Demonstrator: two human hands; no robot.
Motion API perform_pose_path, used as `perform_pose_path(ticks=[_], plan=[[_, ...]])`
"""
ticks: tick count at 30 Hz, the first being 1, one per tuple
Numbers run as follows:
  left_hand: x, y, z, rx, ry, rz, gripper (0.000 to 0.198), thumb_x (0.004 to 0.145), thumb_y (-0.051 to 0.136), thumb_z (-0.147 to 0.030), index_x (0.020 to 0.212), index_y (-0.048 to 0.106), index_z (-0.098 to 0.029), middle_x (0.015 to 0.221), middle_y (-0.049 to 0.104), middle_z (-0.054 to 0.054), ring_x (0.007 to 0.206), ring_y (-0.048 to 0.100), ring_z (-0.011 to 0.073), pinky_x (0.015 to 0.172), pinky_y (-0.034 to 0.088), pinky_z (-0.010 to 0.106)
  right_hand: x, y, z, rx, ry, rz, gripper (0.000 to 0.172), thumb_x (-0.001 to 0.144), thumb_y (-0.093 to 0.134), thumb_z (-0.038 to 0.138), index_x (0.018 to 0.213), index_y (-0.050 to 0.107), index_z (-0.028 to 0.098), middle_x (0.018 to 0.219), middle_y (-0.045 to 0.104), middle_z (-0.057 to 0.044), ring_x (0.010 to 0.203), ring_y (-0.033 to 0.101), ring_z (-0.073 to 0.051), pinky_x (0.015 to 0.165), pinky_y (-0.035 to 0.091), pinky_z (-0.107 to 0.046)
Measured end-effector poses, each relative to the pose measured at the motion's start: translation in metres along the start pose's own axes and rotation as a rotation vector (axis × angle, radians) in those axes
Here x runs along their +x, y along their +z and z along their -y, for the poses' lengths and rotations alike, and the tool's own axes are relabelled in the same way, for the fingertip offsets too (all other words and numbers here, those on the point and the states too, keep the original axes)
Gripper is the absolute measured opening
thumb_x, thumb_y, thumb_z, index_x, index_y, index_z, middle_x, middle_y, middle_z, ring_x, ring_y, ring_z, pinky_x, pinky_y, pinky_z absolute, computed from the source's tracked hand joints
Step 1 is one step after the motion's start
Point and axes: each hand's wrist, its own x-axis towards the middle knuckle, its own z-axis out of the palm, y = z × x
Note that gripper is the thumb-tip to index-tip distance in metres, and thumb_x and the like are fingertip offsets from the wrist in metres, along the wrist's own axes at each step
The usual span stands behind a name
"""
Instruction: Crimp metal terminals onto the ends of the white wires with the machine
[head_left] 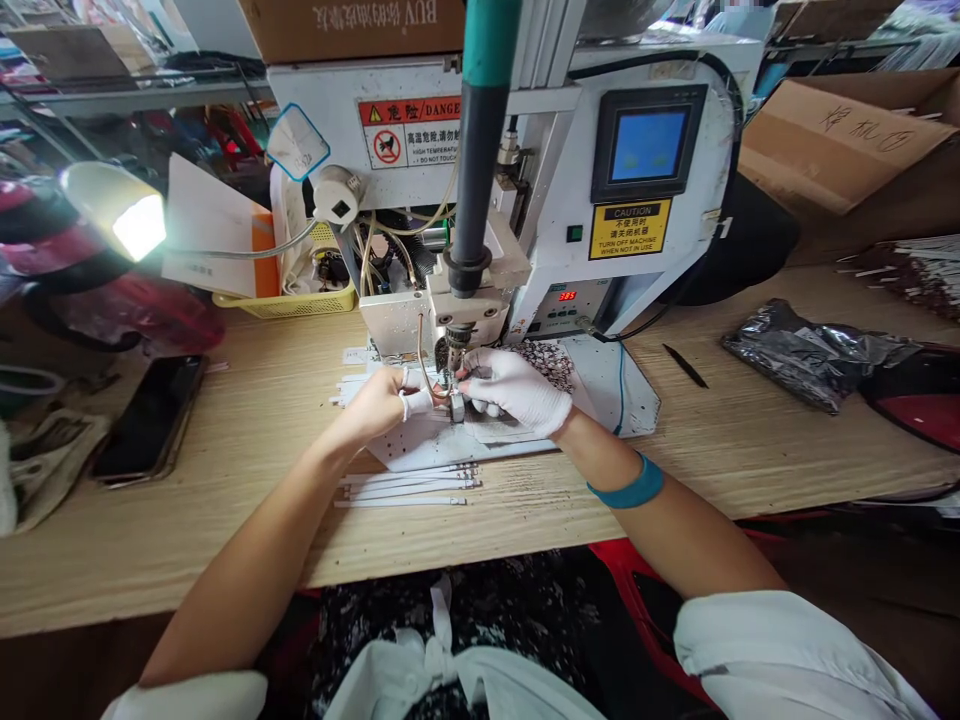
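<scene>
Wooden table (255,400) with white strips (409,490), phone (152,415) and machine (559,200)

Hands: two, left hand (384,402) and right hand (517,390). Machine (555,200): one, bearing one screen (646,143), one red readout (567,296), two warning labels (630,230). White strips (405,501) on near tabletop (540,520): at least four; overlapping, exact tally unclear. Phone (150,420), lamp (112,210), yellow basket (285,304), blue armband (627,485), plastic bag (810,355), slim black tool (685,366): one each. Cardboard boxes (847,140): at least two.
</scene>
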Motion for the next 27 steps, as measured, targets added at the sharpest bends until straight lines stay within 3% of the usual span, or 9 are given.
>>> perform_pose_path(ticks=[16, 27], plan=[[0.003, 0.0011, -0.0022, -0.072, -0.048, -0.021, 0.022, 0.059, 0.069, -0.036, 0.062, 0.067, -0.014, 0.065, 0.067, 0.001, 0.062, 0.057, 0.0139, 0.061, 0.045, 0.024, 0.0013, -0.0045, -0.0057, 0.0, -0.011, 0.042, 0.014, 0.07, 0.063, 0.017, 0.081, 0.055, 0.014, 0.062, 0.053, 0.003, 0.042, 0.045, -0.004, 0.032, 0.032, -0.015], [0.0031, 0.0007, -0.004, -0.033, -0.048, -0.01, 0.025, 0.059, 0.068, -0.038, 0.062, 0.067, -0.014, 0.064, 0.066, 0.001, 0.061, 0.055, 0.0135, 0.059, 0.044, 0.024, -0.0005, -0.0015, -0.0025, 0.017, -0.009, 0.025, 0.014, 0.071, 0.062, 0.012, 0.081, 0.052, 0.015, 0.06, 0.051, 0.005, 0.042, 0.043, -0.004, 0.032, 0.031, -0.015]])
